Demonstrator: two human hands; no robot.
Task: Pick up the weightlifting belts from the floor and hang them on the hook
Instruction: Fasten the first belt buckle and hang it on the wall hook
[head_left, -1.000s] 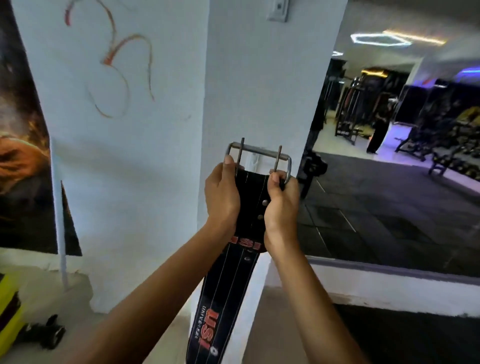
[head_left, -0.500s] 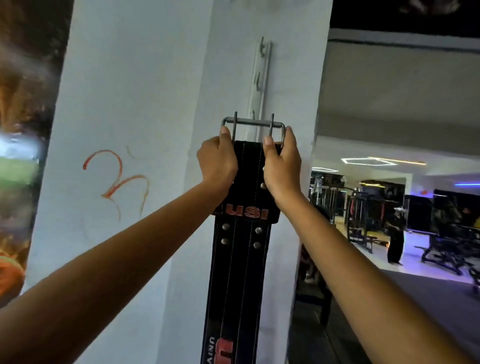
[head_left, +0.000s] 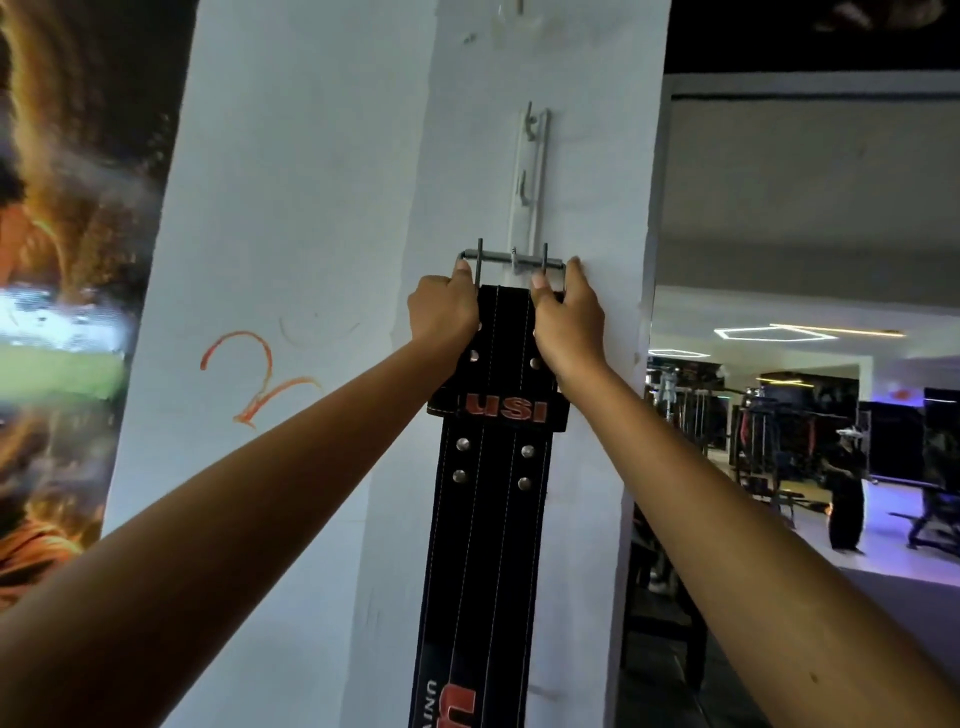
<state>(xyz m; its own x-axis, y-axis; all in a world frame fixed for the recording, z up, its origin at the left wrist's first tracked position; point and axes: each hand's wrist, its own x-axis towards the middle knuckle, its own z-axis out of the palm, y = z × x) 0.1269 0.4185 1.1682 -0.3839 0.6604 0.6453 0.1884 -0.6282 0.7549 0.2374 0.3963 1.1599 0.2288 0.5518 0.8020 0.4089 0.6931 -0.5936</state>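
You are holding a black weightlifting belt up against the white pillar, with both arms stretched forward and up. Your left hand is gripping the belt's top left corner, its fingers curling around the edge just below the left end of the metal buckle. Your right hand is gripping the top right corner in the same way, the thumb lying on the front of the leather and the other fingers wrapping around the right end of the buckle bar. The belt's upper end is sitting between your two hands, so the strap is pinched from both sides while the buckle is standing just above your fingertips.

The buckle's top bar is lying across the lowest hook of the white hook strip fixed to the pillar; the hook's tip is showing in front of the bar, between the two prongs, though you cannot tell whether the bar is resting fully on it. Two more hooks on the strip, above the buckle, are bare. Below your hands the belt is hanging straight down the pillar, showing the red letters "USI", four silver rivets and white stitching, and running out of the bottom of the view. An orange scrawl is marking the pillar left of the belt.
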